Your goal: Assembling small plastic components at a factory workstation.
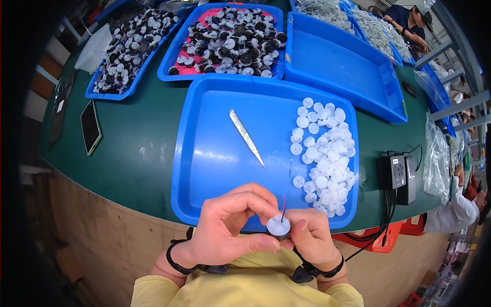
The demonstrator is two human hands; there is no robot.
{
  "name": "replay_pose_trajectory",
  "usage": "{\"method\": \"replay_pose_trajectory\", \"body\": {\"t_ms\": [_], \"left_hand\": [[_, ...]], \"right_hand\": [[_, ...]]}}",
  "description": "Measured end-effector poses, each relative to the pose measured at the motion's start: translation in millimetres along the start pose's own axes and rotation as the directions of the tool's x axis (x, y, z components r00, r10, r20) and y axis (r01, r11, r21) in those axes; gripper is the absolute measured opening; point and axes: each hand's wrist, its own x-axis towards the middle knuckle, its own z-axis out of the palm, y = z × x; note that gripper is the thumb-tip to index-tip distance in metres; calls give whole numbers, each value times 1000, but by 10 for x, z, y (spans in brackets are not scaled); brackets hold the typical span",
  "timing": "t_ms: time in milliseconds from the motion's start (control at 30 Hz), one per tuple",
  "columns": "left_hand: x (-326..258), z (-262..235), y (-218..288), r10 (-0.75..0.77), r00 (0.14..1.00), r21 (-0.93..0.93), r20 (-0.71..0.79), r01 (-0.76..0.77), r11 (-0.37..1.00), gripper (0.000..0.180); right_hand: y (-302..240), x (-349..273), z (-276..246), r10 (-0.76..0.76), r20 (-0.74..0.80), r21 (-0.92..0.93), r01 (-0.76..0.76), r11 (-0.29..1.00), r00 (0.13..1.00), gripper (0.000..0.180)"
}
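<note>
Near the front rim of a blue tray (212, 146), a small round wired part (279, 225) with a white disc on top and a dark body is held upright. Thin red and dark wires rise from its disc. My left hand (227, 225) has its thumb and index finger closed on the left side of the part. From the right, my right hand (310, 235) pinches the same part, its fingers partly hidden behind it. Pointed metal tweezers (245, 137) lie in the tray, beyond both hands. Translucent white plastic wheels (332, 163) are heaped along the tray's right side.
Behind stand two blue bins of similar wired parts (230, 43) (130, 48) and a bare blue bin (342, 59). A phone (91, 127) lies left on the green table (133, 169). Black power adapters (396, 176) with cables sit right. Another person (406, 25) works at the far right.
</note>
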Motion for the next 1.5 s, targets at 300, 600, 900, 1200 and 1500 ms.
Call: {"method": "replay_pose_trajectory", "body": {"t_ms": [300, 600, 900, 1200, 1500], "left_hand": [[-3, 87, 89, 164, 985, 574, -51, -105, 812, 33], [5, 127, 102, 344, 939, 745, 0, -230, 626, 32], [68, 60, 166, 262, 940, 785, 219, -329, 525, 24], [97, 42, 215, 253, 903, 859, 348, -415, 301, 34], [-68, -140, 304, 381, 925, 876, -5, -180, 448, 36]], "right_hand": [[93, 2, -40, 190, 85, 354, -208, 912, 978, 37], [182, 65, 7, 126, 243, 670, -260, 696, 962, 39], [199, 125, -100, 26, 242, 654, -183, 734, 970, 42], [92, 67, -213, 8, 182, 375, -76, 924, 983, 31], [16, 78, -353, -93, 91, 387, 51, 921, 992, 27]]}}
